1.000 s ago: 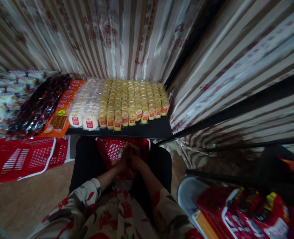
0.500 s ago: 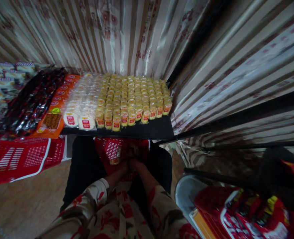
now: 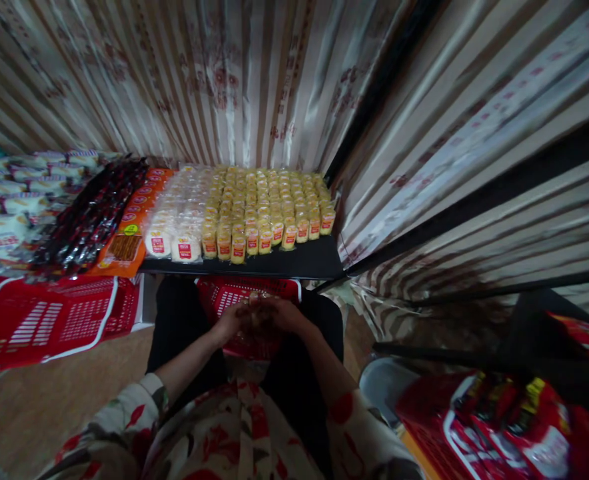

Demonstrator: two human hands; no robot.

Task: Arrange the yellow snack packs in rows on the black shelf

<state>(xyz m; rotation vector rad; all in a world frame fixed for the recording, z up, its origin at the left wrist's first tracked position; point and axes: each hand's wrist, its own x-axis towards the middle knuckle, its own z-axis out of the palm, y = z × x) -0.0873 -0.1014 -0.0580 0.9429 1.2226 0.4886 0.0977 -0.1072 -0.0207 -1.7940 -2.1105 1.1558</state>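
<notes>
Over the red basket [image 3: 222,300] between my knees, my left hand [image 3: 230,321] and my right hand [image 3: 283,315] come together, fingers curled around small yellow wrapped snacks [image 3: 257,297]. The light is dim there, and the fingers partly cover what they hold, so how many pieces is hidden. Just beyond, rows of similar yellow wrapped snacks [image 3: 264,217] stand close together on a black shelf [image 3: 294,259]. Beside them on the left are clear-wrapped white round snacks [image 3: 172,230] with red labels.
Farther left lie an orange snack packet [image 3: 124,243], dark shiny packets [image 3: 87,220] and white packs [image 3: 7,230]. A red basket [image 3: 49,320] sits below them. Red bags [image 3: 534,427] fill a container at lower right. Striped curtains [image 3: 214,80] hang behind, with black frame bars [image 3: 449,220] at right.
Both hands have moved up and forward over the basket, with the forearms spread wider apart. The view has shifted slightly, so the shelf sits lower and more of the white packs shows.
</notes>
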